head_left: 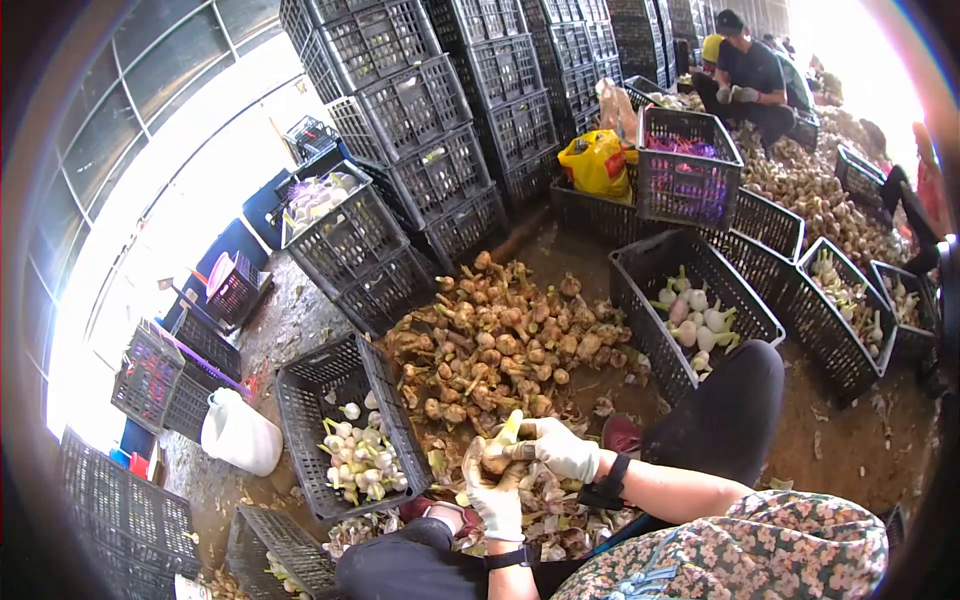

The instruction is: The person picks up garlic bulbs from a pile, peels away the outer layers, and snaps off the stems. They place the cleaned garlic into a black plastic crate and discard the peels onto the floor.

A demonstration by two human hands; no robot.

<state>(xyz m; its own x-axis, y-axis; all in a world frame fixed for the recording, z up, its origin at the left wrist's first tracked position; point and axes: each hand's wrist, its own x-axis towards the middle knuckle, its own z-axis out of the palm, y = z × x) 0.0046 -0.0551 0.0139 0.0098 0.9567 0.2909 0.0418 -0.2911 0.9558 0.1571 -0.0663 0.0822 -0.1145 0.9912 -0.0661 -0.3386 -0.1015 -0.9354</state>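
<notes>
Both of my hands wear white gloves with soiled fingers and meet low in the middle of the view. My left hand (490,492) is closed around a garlic bulb (495,458), its pale green stem pointing up. Against the same bulb and stem, the fingers of my right hand (562,448) are pinched. Just beyond them a heap of brown, unpeeled garlic (510,340) lies on the floor. Peeled white garlic (362,455) sits in a black crate (300,400) to the left. More white bulbs (697,318) lie in a black crate (650,262) to the right.
Tall stacks of black crates (415,100) stand behind the heap. A white bucket (241,432) is at the left. A yellow bag (597,165) rests near a crate of purple netting (688,165). Another person (750,80) sits by a larger garlic pile (800,180). Peeled skins litter the floor.
</notes>
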